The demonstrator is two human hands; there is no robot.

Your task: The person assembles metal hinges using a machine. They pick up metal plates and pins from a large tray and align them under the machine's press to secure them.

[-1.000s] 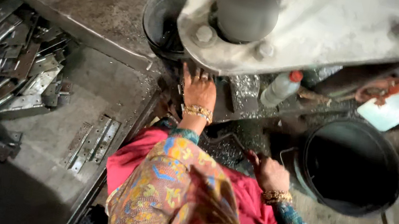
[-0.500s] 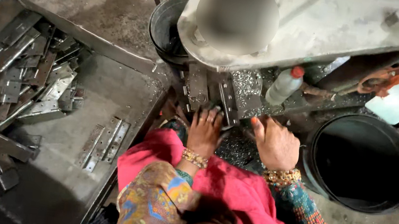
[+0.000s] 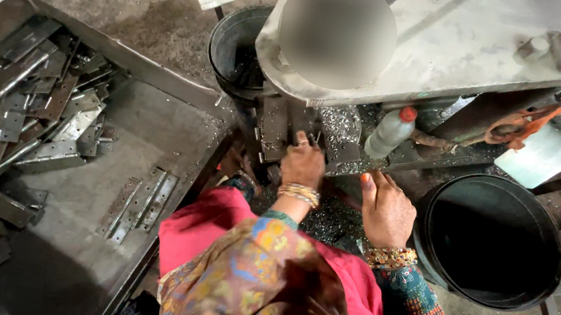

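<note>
I look down on a grimy workshop floor. My left hand (image 3: 303,164) rests on the dark metal plate (image 3: 275,129) at the press bed's front edge, fingers curled on it; whether they grip, I cannot tell. My right hand (image 3: 386,211) hovers just beside, fingers loosely open, holding nothing. A steel tray (image 3: 68,238) of hinge plates (image 3: 13,101) lies left; a black bucket (image 3: 493,240) stands right.

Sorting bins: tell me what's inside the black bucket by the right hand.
The black bucket beside the right hand looks dark inside; no contents show. Its near-left rim is covered by the sleeve.
</note>
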